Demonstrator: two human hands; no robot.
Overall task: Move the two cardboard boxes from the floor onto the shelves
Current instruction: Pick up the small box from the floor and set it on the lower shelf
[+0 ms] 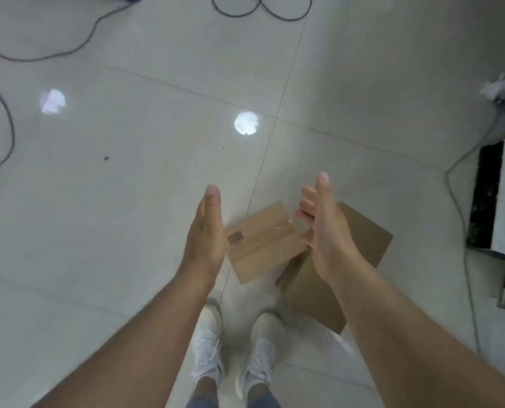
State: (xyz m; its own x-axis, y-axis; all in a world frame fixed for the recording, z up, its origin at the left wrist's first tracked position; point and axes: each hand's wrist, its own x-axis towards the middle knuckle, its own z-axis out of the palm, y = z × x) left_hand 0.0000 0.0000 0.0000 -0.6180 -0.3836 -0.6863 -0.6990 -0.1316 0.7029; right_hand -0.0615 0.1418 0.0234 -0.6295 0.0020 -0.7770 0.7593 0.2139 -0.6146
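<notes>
Two brown cardboard boxes lie on the pale tiled floor just ahead of my feet. The smaller box carries a barcode label and clear tape along its top. A larger box lies to its right, partly behind my right forearm. My left hand hovers flat and open at the small box's left side, palm facing right. My right hand is held open above the small box's right end, palm facing left, fingers spread. Neither hand touches a box. No shelves are in view.
Grey cables snake over the floor at the left and top, and another cable runs down the right. A black-and-white edge of furniture stands at the right. My white shoes are below the boxes.
</notes>
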